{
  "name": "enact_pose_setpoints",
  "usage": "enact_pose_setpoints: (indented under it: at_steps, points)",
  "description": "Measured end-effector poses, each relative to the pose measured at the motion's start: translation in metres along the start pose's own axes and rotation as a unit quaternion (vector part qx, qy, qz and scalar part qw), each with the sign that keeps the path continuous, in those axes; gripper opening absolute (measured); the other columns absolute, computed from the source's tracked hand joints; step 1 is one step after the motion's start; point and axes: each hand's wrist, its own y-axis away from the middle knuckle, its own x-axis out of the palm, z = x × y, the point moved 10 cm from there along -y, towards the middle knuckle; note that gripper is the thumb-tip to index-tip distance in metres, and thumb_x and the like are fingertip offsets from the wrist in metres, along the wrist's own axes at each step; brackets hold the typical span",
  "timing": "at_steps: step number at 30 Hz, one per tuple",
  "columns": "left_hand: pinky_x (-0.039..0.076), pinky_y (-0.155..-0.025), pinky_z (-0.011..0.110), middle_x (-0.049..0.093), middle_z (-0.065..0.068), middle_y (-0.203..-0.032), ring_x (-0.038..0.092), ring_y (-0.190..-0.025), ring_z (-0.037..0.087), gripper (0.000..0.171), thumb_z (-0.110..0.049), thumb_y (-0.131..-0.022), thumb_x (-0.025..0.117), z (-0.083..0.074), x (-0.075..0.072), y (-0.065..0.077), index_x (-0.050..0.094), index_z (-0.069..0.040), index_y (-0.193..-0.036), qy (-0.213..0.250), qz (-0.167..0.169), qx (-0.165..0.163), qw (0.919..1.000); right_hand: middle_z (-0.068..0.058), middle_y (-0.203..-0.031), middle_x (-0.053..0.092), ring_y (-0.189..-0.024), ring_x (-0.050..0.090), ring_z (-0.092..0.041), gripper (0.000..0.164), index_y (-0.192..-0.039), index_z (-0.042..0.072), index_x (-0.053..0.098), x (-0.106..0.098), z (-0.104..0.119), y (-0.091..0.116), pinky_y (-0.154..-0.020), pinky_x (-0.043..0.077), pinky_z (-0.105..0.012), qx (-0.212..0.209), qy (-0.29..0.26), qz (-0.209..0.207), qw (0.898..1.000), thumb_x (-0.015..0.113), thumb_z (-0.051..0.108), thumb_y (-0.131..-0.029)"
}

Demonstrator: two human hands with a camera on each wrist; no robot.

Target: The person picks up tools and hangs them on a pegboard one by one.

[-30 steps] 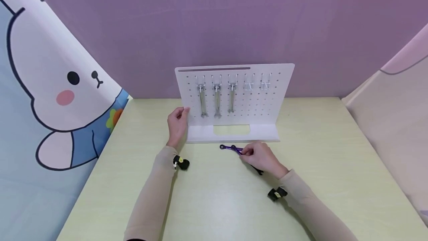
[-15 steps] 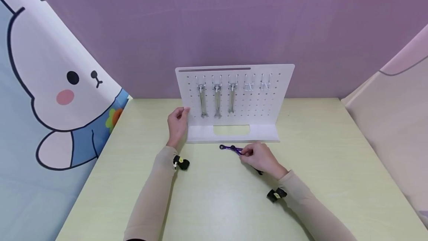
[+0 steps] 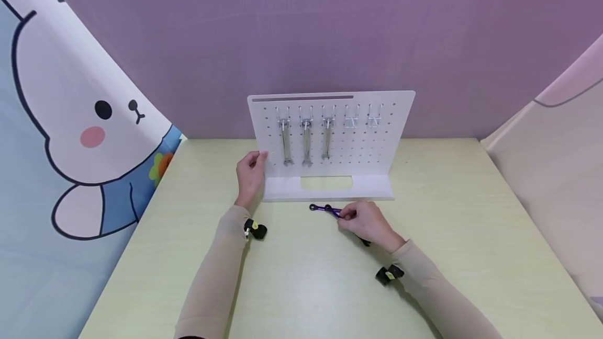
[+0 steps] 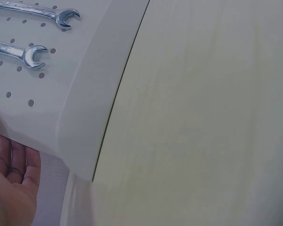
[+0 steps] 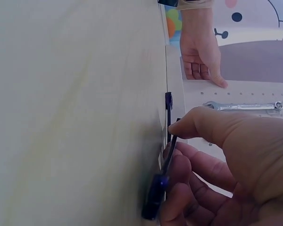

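A white pegboard stand [image 3: 358,145] stands on the table. My left hand [image 3: 249,177] grips its left edge, thumb in front and fingers behind, as the left wrist view shows. Below the stand, my right hand [image 3: 368,222] pinches a purple combination wrench [image 5: 154,195] between thumb and fingers, its jawed end slanting down toward the table. A second purple wrench [image 3: 319,207] lies just in front of the stand's base, partly behind the held one and the hand. Three silver wrenches [image 3: 286,145] hang side by side on hooks at the board's left and middle.
Two bare hooks [image 3: 374,120] are on the board's right part. The stand's base [image 3: 282,190] has a rectangular cutout. Behind the pale wooden table [image 3: 301,286] hangs a purple cloth [image 3: 301,30], with a cartoon-print cloth [image 3: 70,145] at the left.
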Motion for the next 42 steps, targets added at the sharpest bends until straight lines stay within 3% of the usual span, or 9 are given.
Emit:
enact_pose_setpoints:
  at_steps: [15,26,35,39,42]
  points:
    - [0.044,-0.072,0.022,0.07,0.01,-0.098,0.056,-0.085,0.016,0.035,-0.035,-0.106,0.068,0.0,-0.001,0.002,0.075,-0.002,-0.113,-0.006,-0.001,0.005,1.0,0.003,-0.084,0.078,-0.071,0.063,-0.005,0.009,-0.095,0.01,0.085,-0.003,0.001,0.001,-0.068,0.052,-0.021,0.0,-0.011,-0.007,1.0,0.078,0.012,-0.089]
    - [0.043,-0.07,0.022,0.069,0.009,-0.096,0.055,-0.083,0.016,0.036,-0.036,-0.106,0.068,-0.003,-0.002,0.003,0.075,-0.002,-0.112,-0.003,0.0,0.008,1.0,-0.004,-0.089,0.079,-0.075,0.065,-0.01,0.013,-0.103,0.003,0.082,-0.01,0.007,0.001,-0.068,0.054,-0.022,-0.026,-0.07,-0.008,0.997,0.074,0.006,-0.093]
    - [0.044,-0.07,0.023,0.07,0.01,-0.096,0.056,-0.084,0.017,0.033,-0.034,-0.106,0.068,0.0,-0.002,0.001,0.076,-0.002,-0.111,0.002,-0.001,0.006,1.0,-0.01,-0.105,0.081,-0.082,0.071,-0.013,0.014,-0.107,0.007,0.081,-0.013,0.011,0.0,-0.072,0.055,-0.023,-0.026,-0.078,-0.015,0.996,0.072,0.013,-0.098]
    - [0.044,-0.071,0.023,0.07,0.01,-0.097,0.056,-0.084,0.017,0.034,-0.035,-0.106,0.068,0.001,-0.002,0.001,0.076,-0.002,-0.111,0.002,0.001,0.001,1.0,-0.008,-0.103,0.081,-0.087,0.073,-0.013,0.013,-0.107,0.008,0.081,-0.013,0.012,-0.001,-0.079,0.057,-0.024,-0.035,-0.087,-0.014,0.995,0.073,0.015,-0.099]
    - [0.044,-0.07,0.023,0.07,0.01,-0.097,0.056,-0.084,0.017,0.034,-0.036,-0.106,0.068,0.001,-0.002,0.0,0.076,-0.002,-0.111,0.0,0.001,0.002,1.0,-0.006,-0.099,0.081,-0.082,0.069,-0.011,0.013,-0.107,0.008,0.081,-0.014,0.011,-0.002,-0.073,0.054,-0.023,-0.029,-0.098,-0.015,0.995,0.073,0.015,-0.1]
